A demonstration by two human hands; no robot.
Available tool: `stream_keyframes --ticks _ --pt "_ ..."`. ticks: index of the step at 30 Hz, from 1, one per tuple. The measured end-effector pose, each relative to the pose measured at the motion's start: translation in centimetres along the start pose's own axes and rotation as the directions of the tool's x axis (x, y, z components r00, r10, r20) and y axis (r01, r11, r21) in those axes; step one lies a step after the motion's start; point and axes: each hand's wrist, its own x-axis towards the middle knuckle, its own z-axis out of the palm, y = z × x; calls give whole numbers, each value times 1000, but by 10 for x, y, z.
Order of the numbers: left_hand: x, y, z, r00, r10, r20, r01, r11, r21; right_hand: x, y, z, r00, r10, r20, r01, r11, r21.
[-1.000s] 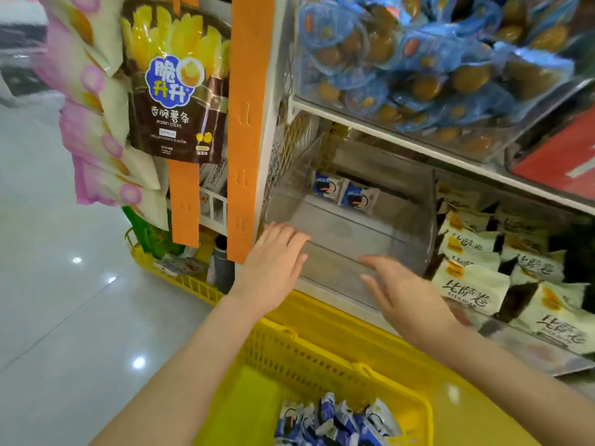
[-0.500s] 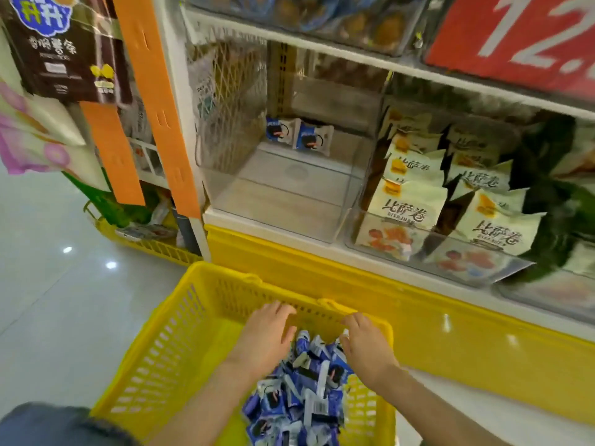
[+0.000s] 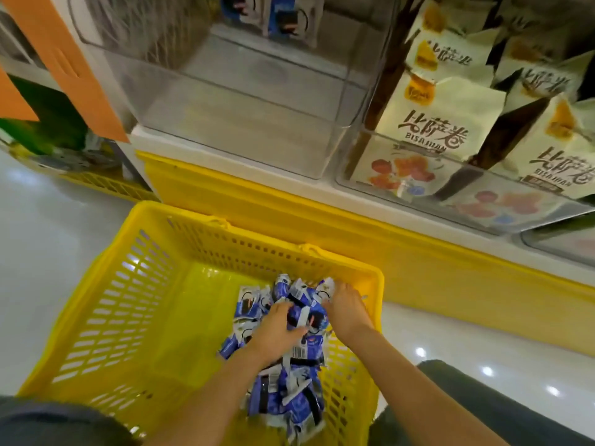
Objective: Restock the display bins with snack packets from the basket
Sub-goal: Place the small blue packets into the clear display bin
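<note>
Snack packets (image 3: 289, 397) lie heaped in the yellow basket (image 3: 154, 284); left hand (image 3: 275, 329) and right hand (image 3: 349, 312) each grip some with curled fingers.

Yellow basket (image 3: 193, 317) stands on the pale floor (image 3: 48, 246).

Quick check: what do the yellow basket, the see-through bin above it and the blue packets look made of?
Basket: moulded plastic, glossy yellow, judging by its slotted walls and sheen.
Bin: clear rigid plastic, probably acrylic; the shelf shows through and its edges catch light.
Packets: thin printed film, shiny and crinkled; plastic or foil-lined, I cannot tell.
</note>
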Motion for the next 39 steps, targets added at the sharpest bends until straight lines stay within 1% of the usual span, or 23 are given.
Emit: stream_keyframes --ticks 2,3,7,12,15,18,21,23,25,26,28,29,30,33,35,37,39 --pt "5 -4 5 1000 -10 -15 10 1000 -5 3 2 3 1000 -2 7 3 999 -49" --pt "8 -6 7 1000 -13 -9 13 1000 -10 3 3 5 1000 -2 9 2 999 -38" --pt "12 -15 9 1000 -17 -6 17 1000 -21 5 3 5 1000 -11 1 11 996 83" --pt "10 -22 5 995 47 -82 -52 997 -63 6 3 2 1000 -13 6 12 986 168" --pt "2 -19 -1 993 30 -111 -49 984 -172 1 1 -1 1000 -8 -15 12 970 242" --pt "-4 -10 -9 985 -69 -157 18 952 -305 -4 3 -6 995 -5 -104 32 964 265" --pt "-10 2 -22 970 -150 -194 49 894 -445 -10 1 -16 979 5 -202 68 934 350" --pt "-15 10 -32 957 -212 -199 89 866 -493 -15 -4 -25 971 31 -238 75 904 421" --pt "-22 19 -40 947 -252 -197 99 816 -570 -18 -11 -33 964 53 -261 83 870 486" --pt "-26 24 -44 947 -258 -192 85 775 -626 -20 -15 -37 964 61 -260 88 847 524" --pt "-36 36 -53 952 -252 -171 28 630 -776 -26 -22 -44 965 61 -256 110 792 600" --pt "-42 42 -59 955 -249 -161 8 564 -826 -30 -26 -48 963 57 -263 124 774 621" --pt "-48 46 -64 955 -252 -159 -4 523 -853 -35 -29 -52 960 55 -274 138 759 636" --pt "-62 53 -79 943 -273 -191 -31 497 -867 -49 -40 -63 956 54 -288 178 670 720" --pt "-73 60 -88 952 -243 -187 -58 457 -888 -59 -46 -71 970 11 -243 184 623 760" --pt "-86 70 -97 978 -133 -159 -91 413 -906 -69 -53 -75 987 -58 -151 156 596 788" --pt "-98 79 -104 983 -22 -184 -157 424 -892 -80 -59 -77 990 -121 -71 131 612 780"
